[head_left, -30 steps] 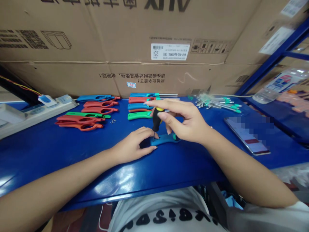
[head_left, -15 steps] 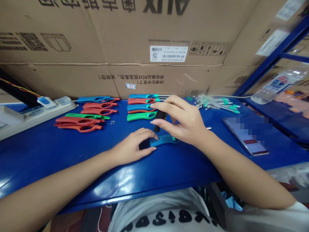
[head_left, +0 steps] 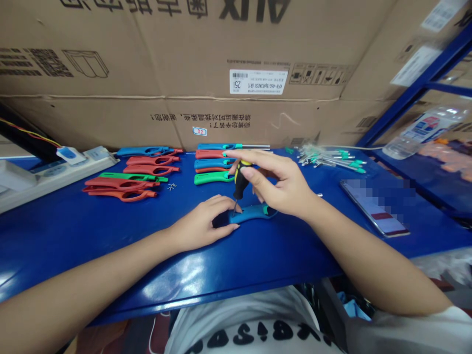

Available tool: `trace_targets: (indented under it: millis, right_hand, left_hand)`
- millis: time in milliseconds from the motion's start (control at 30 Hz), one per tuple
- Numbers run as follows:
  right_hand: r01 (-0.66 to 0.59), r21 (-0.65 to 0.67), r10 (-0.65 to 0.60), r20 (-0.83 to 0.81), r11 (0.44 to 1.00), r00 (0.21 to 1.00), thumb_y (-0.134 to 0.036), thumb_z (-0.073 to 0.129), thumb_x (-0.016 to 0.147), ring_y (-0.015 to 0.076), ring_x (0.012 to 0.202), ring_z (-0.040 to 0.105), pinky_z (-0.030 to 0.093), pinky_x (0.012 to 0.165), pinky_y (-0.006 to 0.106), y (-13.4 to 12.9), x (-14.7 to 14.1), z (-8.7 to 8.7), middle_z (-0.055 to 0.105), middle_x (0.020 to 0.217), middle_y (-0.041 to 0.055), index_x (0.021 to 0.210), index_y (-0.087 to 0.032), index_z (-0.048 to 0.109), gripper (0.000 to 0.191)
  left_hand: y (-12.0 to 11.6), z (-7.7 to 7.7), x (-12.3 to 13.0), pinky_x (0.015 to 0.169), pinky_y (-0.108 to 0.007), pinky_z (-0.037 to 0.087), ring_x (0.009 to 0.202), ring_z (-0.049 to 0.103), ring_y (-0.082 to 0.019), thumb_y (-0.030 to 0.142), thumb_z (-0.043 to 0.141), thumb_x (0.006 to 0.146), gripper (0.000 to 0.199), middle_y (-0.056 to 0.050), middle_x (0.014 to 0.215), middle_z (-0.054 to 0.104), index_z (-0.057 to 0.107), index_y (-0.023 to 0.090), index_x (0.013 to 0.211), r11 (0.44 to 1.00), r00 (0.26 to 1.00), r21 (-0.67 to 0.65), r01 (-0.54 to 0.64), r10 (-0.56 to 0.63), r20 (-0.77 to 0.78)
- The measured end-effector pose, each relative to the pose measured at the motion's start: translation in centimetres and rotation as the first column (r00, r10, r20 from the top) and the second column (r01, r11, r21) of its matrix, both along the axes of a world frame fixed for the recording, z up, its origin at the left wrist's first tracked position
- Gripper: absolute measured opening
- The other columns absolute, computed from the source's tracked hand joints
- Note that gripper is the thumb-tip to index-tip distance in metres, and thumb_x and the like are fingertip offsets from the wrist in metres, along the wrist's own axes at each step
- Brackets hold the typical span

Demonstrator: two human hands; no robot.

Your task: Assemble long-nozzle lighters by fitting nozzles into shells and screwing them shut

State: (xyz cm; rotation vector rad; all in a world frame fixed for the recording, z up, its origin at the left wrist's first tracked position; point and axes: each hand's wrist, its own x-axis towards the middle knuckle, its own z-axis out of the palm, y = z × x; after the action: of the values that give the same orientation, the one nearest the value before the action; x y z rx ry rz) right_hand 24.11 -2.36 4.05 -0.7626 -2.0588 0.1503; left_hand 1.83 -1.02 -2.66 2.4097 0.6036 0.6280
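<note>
A blue long-nosed lighter with a green trigger lies flat on the blue table. My left hand pinches its handle end between thumb and fingers. In my right hand is a small black and yellow screwdriver, held nearly upright. Its tip meets the lighter's handle close to my left fingertips. Part of the lighter's front end is hidden under my right hand. Just behind, a row of lighters with green triggers, among them a green lighter, lies side by side.
At the left are red, green and blue lighter shells, with a few small screws beside them. Metal tubes with green ends lie behind right. A phone rests at right, a power strip at left. Cardboard stands behind.
My right hand's fingers have shifted around the screwdriver, baring more of its handle and yellow band. My left hand and the blue lighter have stayed in place.
</note>
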Motion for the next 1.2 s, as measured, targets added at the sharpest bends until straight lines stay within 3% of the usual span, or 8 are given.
trace_targets:
  millis: [100,200,400,567,767,933,1100,1200]
  right_hand:
    - [0.060,0.103,-0.062,0.013,0.993,0.998,-0.038,0.059,0.099,0.0195,0.099,0.069,0.056,0.086,0.034,-0.06,0.00,-0.01,0.074,0.108,0.0070,0.124,-0.022,0.068,0.031]
    - [-0.007,0.030,0.006,0.046,1.000,0.999,-0.028,0.042,0.105,0.0191,0.114,0.066,0.054,0.096,0.036,-0.18,-0.02,0.08,0.070,0.125,0.0086,0.136,-0.021,0.059,0.036]
    - [0.044,0.106,-0.050,0.054,0.993,0.997,-0.037,0.060,0.098,0.0204,0.102,0.069,0.057,0.084,0.033,-0.18,0.05,0.15,0.073,0.113,0.0092,0.123,-0.018,0.066,0.032]
    - [-0.035,0.021,0.033,0.062,0.999,0.998,-0.025,0.037,0.106,0.0170,0.107,0.067,0.055,0.090,0.033,-0.31,0.00,0.14,0.069,0.125,0.0074,0.138,-0.021,0.057,0.038]
    - [0.050,0.171,-0.056,0.028,0.984,0.998,-0.036,0.059,0.098,0.0178,0.089,0.070,0.055,0.078,0.030,-0.51,-0.11,0.31,0.074,0.090,0.0052,0.102,-0.018,0.071,0.022]
    - [-0.107,-0.018,0.107,-0.007,0.994,0.994,-0.021,0.039,0.105,0.0139,0.096,0.070,0.055,0.088,0.030,-0.83,-0.39,0.66,0.074,0.112,0.0054,0.122,-0.019,0.065,0.031]
    - [0.080,0.199,-0.084,0.014,0.977,0.996,-0.036,0.064,0.096,0.0160,0.085,0.072,0.056,0.079,0.028,-0.64,-0.33,0.09,0.077,0.098,0.0061,0.110,-0.018,0.072,0.025]
    - [0.042,0.143,-0.048,0.037,0.989,0.998,-0.031,0.046,0.104,0.0176,0.100,0.071,0.056,0.087,0.032,-0.66,-0.40,-0.04,0.075,0.112,0.0072,0.124,-0.020,0.067,0.031]
  left_hand:
    - [-0.02,0.03,0.00,0.102,-0.038,0.050,0.112,0.063,-0.021,0.030,0.065,0.094,0.023,-0.006,0.115,0.067,0.062,0.022,0.115,1.000,1.000,0.002,-0.002,0.002,0.002]
    - [-0.01,0.01,0.00,0.102,-0.038,0.050,0.112,0.063,-0.021,0.030,0.065,0.094,0.022,-0.006,0.115,0.067,0.062,0.021,0.115,1.000,1.000,-0.003,0.004,-0.004,-0.002]
    - [-0.02,-0.02,-0.01,0.101,-0.035,0.050,0.112,0.063,-0.020,0.029,0.066,0.094,0.023,-0.004,0.114,0.067,0.062,0.022,0.115,1.000,1.000,0.012,-0.007,0.007,-0.006]
    - [-0.02,-0.05,0.01,0.101,-0.035,0.050,0.111,0.063,-0.020,0.029,0.066,0.094,0.022,-0.004,0.115,0.067,0.062,0.022,0.115,1.000,1.000,0.009,-0.007,0.007,-0.013]
    - [-0.01,-0.08,0.05,0.100,-0.036,0.050,0.110,0.063,-0.020,0.029,0.066,0.094,0.022,-0.004,0.114,0.067,0.062,0.022,0.115,1.000,1.000,0.023,-0.011,0.011,-0.003]
    - [0.01,-0.14,-0.01,0.101,-0.034,0.049,0.112,0.062,-0.019,0.029,0.066,0.094,0.023,-0.004,0.116,0.066,0.062,0.022,0.116,1.000,1.000,0.012,-0.012,0.012,-0.022]
    - [0.07,-0.22,-0.03,0.103,-0.035,0.048,0.113,0.061,-0.020,0.028,0.066,0.094,0.023,-0.004,0.116,0.066,0.061,0.022,0.115,1.000,1.000,0.015,-0.010,0.010,-0.013]
    - [0.05,-0.15,-0.01,0.101,-0.034,0.048,0.112,0.062,-0.019,0.028,0.066,0.094,0.023,-0.004,0.115,0.066,0.062,0.022,0.115,1.000,1.000,0.013,-0.011,0.011,-0.014]
